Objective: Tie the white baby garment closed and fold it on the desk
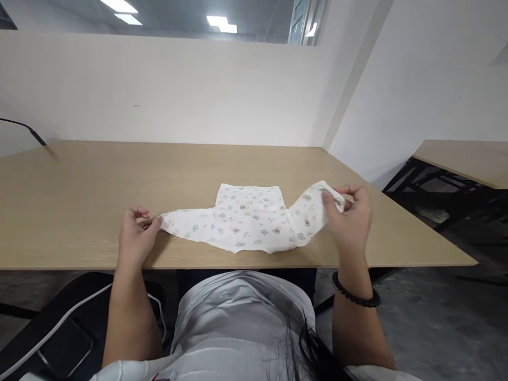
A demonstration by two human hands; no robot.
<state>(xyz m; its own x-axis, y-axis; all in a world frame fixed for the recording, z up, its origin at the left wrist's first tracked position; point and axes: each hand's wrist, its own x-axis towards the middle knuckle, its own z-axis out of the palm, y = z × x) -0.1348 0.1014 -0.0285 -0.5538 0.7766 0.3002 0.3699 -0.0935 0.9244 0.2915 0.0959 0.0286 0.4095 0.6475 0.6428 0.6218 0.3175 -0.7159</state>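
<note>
A small white baby shirt (pixel 254 219) with a green and pink print lies spread on the table near its front edge. Its neckline faces me, and the body points away toward the wall. My left hand (pixel 138 233) pinches the end of the left sleeve just above the tabletop. On the other side, my right hand (pixel 351 214) grips the cuff of the right sleeve, which is lifted and bent upward off the wood. Part of that cuff is hidden behind the fingers.
The light wood table (pixel 119 174) reaches back to a white wall (pixel 190 90). A thin black cable (pixel 37 137) comes in at the far left. To the right stands another table (pixel 468 159) with black legs. A white cord (pixel 67 317) runs over a black chair at lower left.
</note>
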